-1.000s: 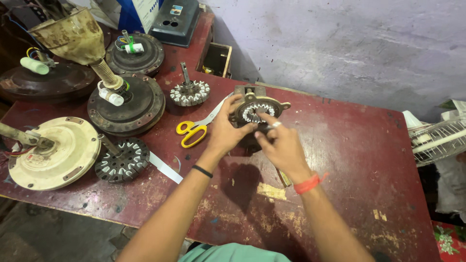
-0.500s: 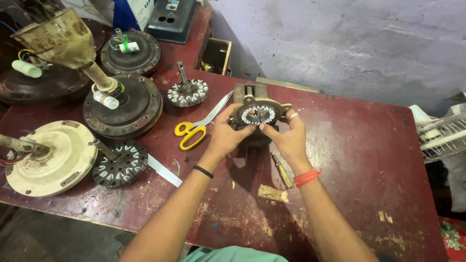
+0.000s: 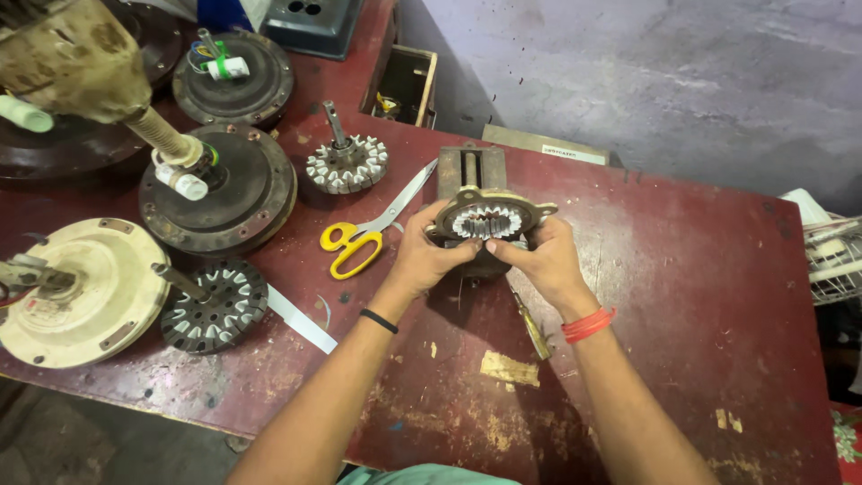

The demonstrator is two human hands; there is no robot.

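Both hands closed on the stator ring [image 3: 489, 218], over the vise [image 3: 470, 169] at table [image 3: 682, 296] centre. Left hand [image 3: 428, 251] grips its near-left edge, right hand [image 3: 544, 260] its near-right. Scissors [image 3: 370, 229] just left.

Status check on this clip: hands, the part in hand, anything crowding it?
Left hand and right hand both grip the toothed motor stator, held over the vise. Yellow scissors lie just left, apart from it.

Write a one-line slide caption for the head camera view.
Both hands, left hand and right hand, grip a toothed motor stator over a red workbench, yellow-handled scissors alongside.
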